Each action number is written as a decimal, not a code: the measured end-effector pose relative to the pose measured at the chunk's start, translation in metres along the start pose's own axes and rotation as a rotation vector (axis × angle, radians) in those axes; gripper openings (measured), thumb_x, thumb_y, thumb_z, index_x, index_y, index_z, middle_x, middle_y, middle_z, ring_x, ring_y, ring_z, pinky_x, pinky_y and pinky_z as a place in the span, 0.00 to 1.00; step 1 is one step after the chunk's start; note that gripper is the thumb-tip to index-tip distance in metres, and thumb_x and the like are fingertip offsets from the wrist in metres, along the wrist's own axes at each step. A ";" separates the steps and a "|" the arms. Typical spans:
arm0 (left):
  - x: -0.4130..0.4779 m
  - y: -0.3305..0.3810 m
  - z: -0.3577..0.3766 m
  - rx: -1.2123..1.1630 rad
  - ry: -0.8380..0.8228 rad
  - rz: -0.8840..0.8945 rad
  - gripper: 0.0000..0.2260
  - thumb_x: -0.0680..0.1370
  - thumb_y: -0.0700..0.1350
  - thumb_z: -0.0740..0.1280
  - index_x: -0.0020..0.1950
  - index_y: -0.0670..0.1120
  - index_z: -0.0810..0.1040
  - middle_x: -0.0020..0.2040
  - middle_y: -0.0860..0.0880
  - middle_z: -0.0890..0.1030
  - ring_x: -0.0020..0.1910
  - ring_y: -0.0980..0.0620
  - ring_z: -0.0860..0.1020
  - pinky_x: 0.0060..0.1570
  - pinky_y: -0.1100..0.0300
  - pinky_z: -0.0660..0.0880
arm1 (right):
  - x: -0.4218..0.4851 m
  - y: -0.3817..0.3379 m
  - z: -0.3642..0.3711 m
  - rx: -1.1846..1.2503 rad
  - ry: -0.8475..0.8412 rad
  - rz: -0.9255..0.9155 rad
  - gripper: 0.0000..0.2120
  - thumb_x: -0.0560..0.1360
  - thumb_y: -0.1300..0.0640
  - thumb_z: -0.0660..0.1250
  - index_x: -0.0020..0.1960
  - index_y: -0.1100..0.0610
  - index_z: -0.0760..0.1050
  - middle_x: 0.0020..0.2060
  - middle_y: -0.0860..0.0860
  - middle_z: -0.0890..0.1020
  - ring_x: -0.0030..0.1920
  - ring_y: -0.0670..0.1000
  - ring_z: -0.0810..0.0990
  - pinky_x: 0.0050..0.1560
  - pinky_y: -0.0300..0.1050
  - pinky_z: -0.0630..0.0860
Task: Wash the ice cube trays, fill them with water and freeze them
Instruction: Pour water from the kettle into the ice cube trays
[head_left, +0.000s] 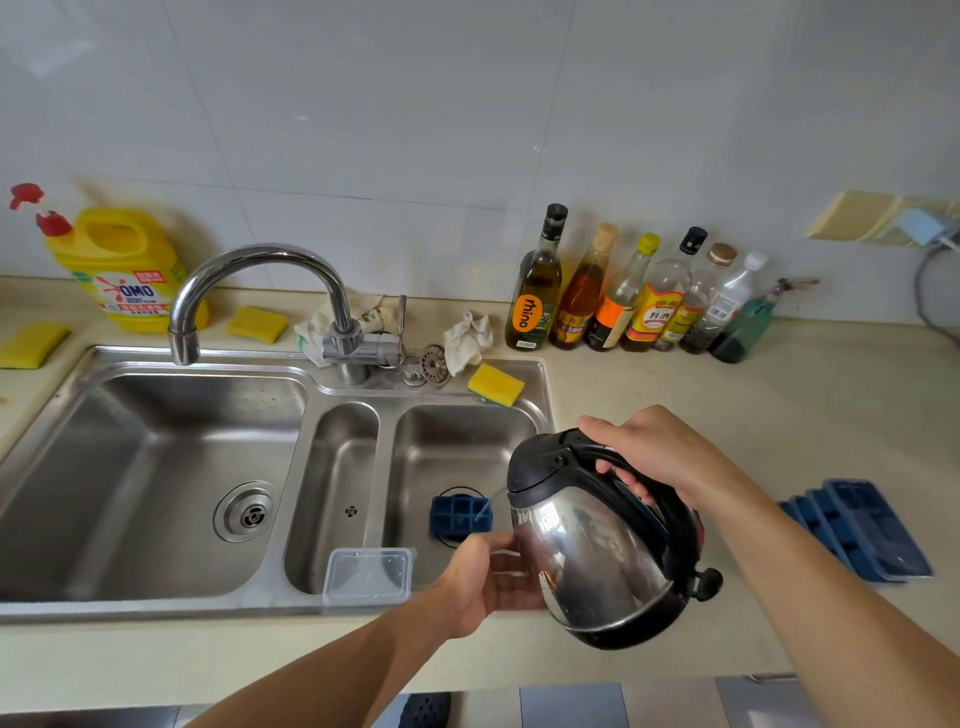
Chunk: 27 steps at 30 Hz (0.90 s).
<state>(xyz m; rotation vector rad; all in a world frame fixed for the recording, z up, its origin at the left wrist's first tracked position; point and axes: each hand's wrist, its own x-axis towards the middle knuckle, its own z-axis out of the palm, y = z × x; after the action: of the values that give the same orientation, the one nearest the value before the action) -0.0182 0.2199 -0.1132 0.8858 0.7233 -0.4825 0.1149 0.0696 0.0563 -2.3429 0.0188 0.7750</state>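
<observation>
The right hand (660, 457) curls round the handle of the tilted steel electric kettle (587, 551), pouring into the blue plastic ice cube tray (460, 514) in the steel sink (457, 441), right basin. The left hand (483, 577): grip cannot be told. Over-tilting would likely flood the compartments.

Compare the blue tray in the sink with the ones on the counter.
The sink tray is single, in the right basin under the pouring kettle; the counter trays are several, overlapping, away from it. The kettle hides part of the sink tray; the counter trays show nearly whole. All are dark blue.
</observation>
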 end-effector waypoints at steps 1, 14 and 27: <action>0.000 0.000 0.000 -0.002 0.003 -0.003 0.17 0.83 0.44 0.60 0.52 0.39 0.87 0.55 0.35 0.84 0.54 0.36 0.84 0.50 0.46 0.82 | 0.001 0.000 0.000 0.002 -0.001 0.002 0.29 0.77 0.37 0.67 0.42 0.65 0.84 0.25 0.53 0.76 0.24 0.51 0.73 0.28 0.42 0.73; 0.015 0.006 -0.005 -0.018 0.000 -0.038 0.16 0.82 0.44 0.61 0.57 0.37 0.85 0.57 0.34 0.83 0.56 0.35 0.83 0.52 0.44 0.82 | 0.011 -0.005 0.000 0.000 -0.005 0.016 0.29 0.78 0.37 0.67 0.42 0.65 0.84 0.25 0.53 0.76 0.24 0.50 0.73 0.29 0.42 0.73; 0.022 0.007 -0.014 0.004 -0.035 -0.027 0.16 0.83 0.45 0.60 0.60 0.37 0.83 0.57 0.34 0.83 0.58 0.34 0.82 0.60 0.38 0.79 | 0.017 -0.012 0.004 -0.005 -0.008 0.011 0.30 0.77 0.36 0.67 0.42 0.65 0.84 0.25 0.52 0.76 0.23 0.50 0.72 0.27 0.41 0.73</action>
<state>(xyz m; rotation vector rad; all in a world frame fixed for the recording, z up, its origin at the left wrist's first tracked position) -0.0036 0.2336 -0.1319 0.8703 0.7033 -0.5226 0.1296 0.0841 0.0518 -2.3467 0.0268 0.7903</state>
